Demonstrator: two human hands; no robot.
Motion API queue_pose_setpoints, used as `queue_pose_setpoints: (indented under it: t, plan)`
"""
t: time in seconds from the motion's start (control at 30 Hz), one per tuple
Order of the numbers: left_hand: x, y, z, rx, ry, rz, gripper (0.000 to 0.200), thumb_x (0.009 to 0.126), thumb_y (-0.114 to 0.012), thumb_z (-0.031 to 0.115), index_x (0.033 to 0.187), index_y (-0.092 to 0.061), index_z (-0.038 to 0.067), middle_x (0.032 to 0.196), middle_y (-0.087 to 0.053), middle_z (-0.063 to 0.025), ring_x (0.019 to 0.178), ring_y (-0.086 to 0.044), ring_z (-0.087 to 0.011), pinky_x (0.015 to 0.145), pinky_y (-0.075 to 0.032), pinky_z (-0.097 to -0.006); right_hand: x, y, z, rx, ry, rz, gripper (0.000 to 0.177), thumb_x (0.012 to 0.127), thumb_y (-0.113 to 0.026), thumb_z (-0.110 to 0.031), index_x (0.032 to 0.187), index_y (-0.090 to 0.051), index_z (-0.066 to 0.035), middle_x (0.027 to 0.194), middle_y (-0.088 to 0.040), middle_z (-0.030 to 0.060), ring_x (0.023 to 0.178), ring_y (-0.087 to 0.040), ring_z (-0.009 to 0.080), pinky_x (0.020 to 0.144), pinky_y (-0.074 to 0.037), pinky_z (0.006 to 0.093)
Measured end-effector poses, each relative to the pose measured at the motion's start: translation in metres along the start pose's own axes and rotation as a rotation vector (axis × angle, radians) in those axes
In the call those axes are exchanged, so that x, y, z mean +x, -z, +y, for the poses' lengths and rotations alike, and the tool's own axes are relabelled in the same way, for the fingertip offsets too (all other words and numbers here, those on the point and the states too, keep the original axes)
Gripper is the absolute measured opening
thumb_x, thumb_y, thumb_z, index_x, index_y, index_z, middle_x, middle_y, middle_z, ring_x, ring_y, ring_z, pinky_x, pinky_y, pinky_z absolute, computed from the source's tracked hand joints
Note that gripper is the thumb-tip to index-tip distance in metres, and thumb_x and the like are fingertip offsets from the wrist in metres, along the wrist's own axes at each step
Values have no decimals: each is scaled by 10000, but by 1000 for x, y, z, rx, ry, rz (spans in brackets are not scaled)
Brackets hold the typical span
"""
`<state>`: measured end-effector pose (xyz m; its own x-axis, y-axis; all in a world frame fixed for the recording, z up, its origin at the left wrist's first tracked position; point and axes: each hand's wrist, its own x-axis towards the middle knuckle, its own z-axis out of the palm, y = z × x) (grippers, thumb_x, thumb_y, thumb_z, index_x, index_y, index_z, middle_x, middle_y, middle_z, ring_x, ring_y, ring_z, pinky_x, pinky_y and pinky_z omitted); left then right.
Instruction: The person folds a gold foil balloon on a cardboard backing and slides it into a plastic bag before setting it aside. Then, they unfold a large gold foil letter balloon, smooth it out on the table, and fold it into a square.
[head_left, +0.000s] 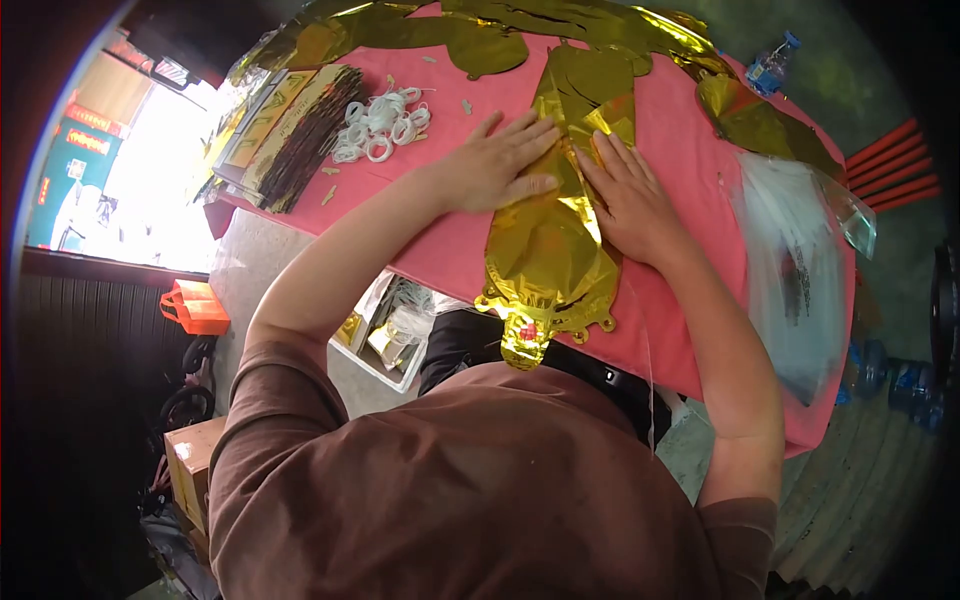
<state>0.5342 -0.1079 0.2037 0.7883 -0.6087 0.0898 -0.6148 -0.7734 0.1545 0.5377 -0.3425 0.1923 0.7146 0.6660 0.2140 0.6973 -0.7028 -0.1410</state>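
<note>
A shiny gold foil balloon lies flat and uninflated in front of me, its scalloped lower end hanging over the near edge of the pink-covered table. My left hand rests palm down on its left side, fingers stretched out. On the right side my right hand also presses flat, its fingers pointing away from me. The two hands are close together but apart, and neither grips anything. The foil is folded lengthwise and creased between them.
More gold foil balloons lie along the far edge. To the left are white ribbon coils and a stack of printed packaging. Clear plastic bags cover the right side, a bottle behind them. A white bin stands below.
</note>
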Motion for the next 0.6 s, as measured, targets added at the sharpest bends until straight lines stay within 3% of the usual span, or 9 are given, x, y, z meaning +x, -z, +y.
queue_pose_setpoints:
  t: [0.13,0.27,0.6]
  plan:
    - [17,-9,-13,28,3,61,724,910,-337,556,1403,-252,33,1459,-251,-152,1373,-178,-293,1098,-140,-499,0,1,-1,-8,-2,0,502,901,-417,-187,1391,-330,-125,1454,-252,164,1356,-220,296,1111,-163,411]
    - [7,-8,-5,58,-9,23,653,946,-304,486,1424,-201,53,1478,-206,-144,1389,-121,-269,1115,-100,-461,0,-1,1,-21,5,-7,497,904,-414,-185,1391,-330,-133,1455,-252,162,1358,-218,292,1113,-162,406]
    - [-59,20,67,-144,-79,-80,601,965,-308,401,1413,-212,11,1472,-203,-173,1388,-123,-280,1115,-89,-459,0,3,-1,-12,-14,-22,526,894,-442,-195,1401,-308,-145,1462,-239,155,1362,-206,289,1114,-158,405]
